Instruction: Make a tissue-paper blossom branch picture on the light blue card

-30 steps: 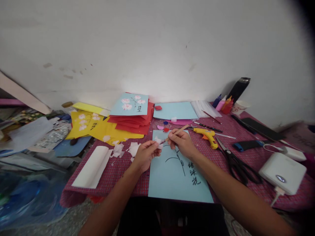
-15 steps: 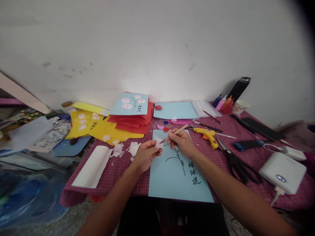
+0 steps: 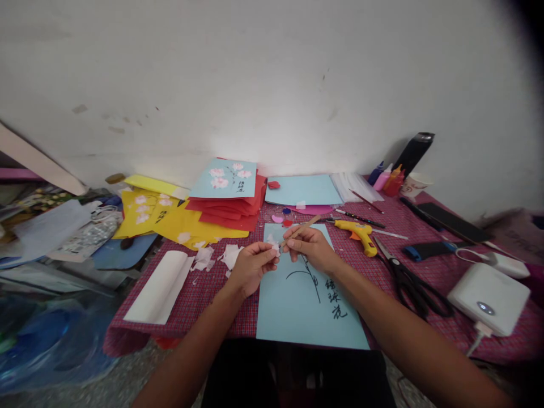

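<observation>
My left hand [image 3: 256,264] pinches a small piece of thin white paper [image 3: 276,247] over the upper left of a light blue card [image 3: 293,317]. The card bears drawn black stems and brush-written characters. My right hand [image 3: 312,247] grips a slim wooden stick [image 3: 311,221], its lower tip down at the paper. The paper looks crumpled around that tip, though the fingers partly hide it. Torn white paper scraps [image 3: 230,256] lie left of the card, beside my left hand.
Yellow cards [image 3: 199,222] and a red stack [image 3: 229,211] topped by a blue flower card [image 3: 216,190] lie behind to the left. Rightward are a yellow glue gun [image 3: 359,231], black-handled scissors [image 3: 410,286], a white power bank [image 3: 488,297] and paint bottles [image 3: 393,181]. Folded white paper [image 3: 159,289] lies leftmost.
The white paper, flat between my left fingers before, is now bunched at the stick's tip. My right hand has shifted slightly left, and the stick has moved with it.
</observation>
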`<action>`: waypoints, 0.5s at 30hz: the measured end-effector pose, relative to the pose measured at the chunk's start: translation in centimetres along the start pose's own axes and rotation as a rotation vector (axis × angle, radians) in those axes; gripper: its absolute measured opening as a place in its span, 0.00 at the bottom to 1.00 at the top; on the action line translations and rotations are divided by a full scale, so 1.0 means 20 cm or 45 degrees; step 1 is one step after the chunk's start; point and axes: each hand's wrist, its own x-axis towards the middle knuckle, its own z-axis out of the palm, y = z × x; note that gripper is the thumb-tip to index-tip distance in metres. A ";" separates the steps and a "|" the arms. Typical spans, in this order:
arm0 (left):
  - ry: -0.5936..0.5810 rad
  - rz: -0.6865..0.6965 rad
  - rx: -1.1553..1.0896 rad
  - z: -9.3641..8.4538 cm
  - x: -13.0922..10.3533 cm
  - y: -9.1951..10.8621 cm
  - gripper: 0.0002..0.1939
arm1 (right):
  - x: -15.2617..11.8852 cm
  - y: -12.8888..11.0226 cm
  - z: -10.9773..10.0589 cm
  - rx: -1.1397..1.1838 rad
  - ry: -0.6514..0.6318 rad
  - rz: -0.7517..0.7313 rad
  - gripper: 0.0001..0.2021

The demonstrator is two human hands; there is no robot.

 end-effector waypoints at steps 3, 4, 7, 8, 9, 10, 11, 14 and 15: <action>-0.025 0.016 0.031 0.00 0.00 -0.01 0.14 | 0.00 0.00 0.00 -0.098 0.013 -0.020 0.09; -0.025 0.025 0.049 0.00 0.00 -0.01 0.13 | 0.00 -0.01 0.01 -0.146 0.028 -0.031 0.11; -0.005 0.046 0.105 0.01 0.00 -0.01 0.13 | 0.00 0.00 0.01 -0.194 0.061 -0.034 0.11; -0.001 0.048 0.116 0.01 0.00 -0.01 0.13 | -0.01 0.00 0.01 -0.168 0.069 -0.026 0.09; -0.001 0.049 0.118 0.01 0.00 -0.01 0.13 | -0.01 0.00 0.01 -0.134 0.078 -0.023 0.08; -0.003 0.048 0.112 0.01 0.00 -0.01 0.13 | -0.01 0.01 0.00 -0.104 0.086 -0.029 0.08; -0.008 0.046 0.104 0.01 0.00 -0.01 0.14 | -0.01 0.01 0.00 -0.088 0.087 -0.039 0.09; -0.018 0.045 0.088 0.00 0.00 -0.01 0.14 | -0.01 0.01 -0.01 -0.109 0.065 -0.038 0.10; -0.021 0.047 0.090 0.00 0.00 -0.02 0.14 | 0.00 0.01 -0.01 -0.134 0.058 -0.022 0.10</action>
